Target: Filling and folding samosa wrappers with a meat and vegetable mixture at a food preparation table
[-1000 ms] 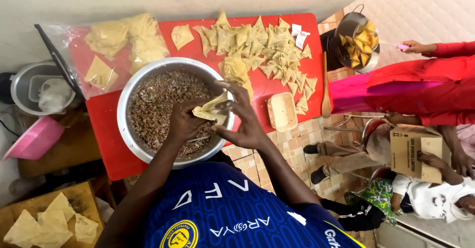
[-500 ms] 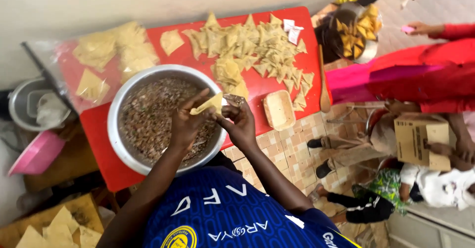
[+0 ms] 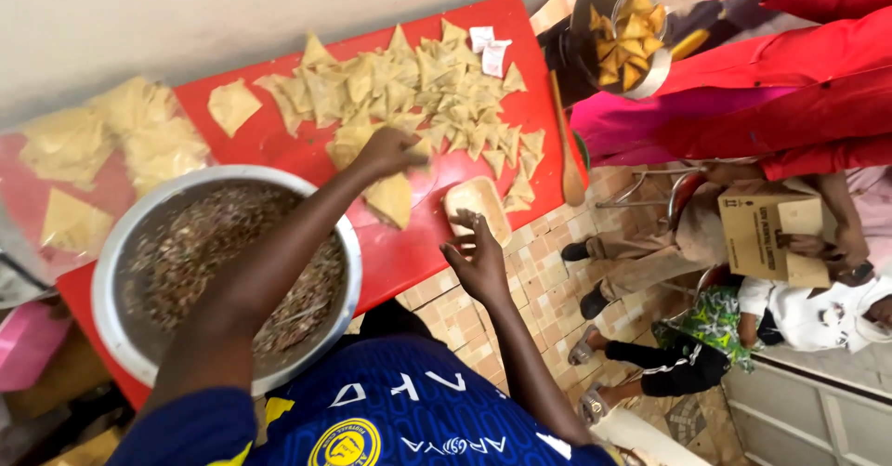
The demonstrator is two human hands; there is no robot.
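Red plastic forms the table (image 3: pixel 279 141), which bears all the work and stands against a pale wall; a large steel bowl (image 3: pixel 348 271) of brown minced filling sits at its near edge, close to the person's body, apparently so that it stays within easy reach; folded pastry triangles lie in a broad pile (image 3: pixel 427 94) across the far half, kept apart from the bowl; flat unfilled wrappers (image 3: pixel 139 141) rest in a clear bag at the far left corner, also apart. Left hand (image 3: pixel 386 150) is stretched over the bowl to the pile's near edge, fingers closed on a folded pastry (image 3: pixel 392 198) that hangs just below the hand, at or just above the table beside the pile; whether it touches the surface cannot be told. Right hand (image 3: pixel 478 262) is released, fingers spread, holding nothing, at the table's near edge just beside a small pale dish (image 3: pixel 478 208); a wooden spoon (image 3: pixel 569 155) lies along the right edge. Another person in red, beyond the table, tends a pan (image 3: pixel 632 34) of golden fried pastries.
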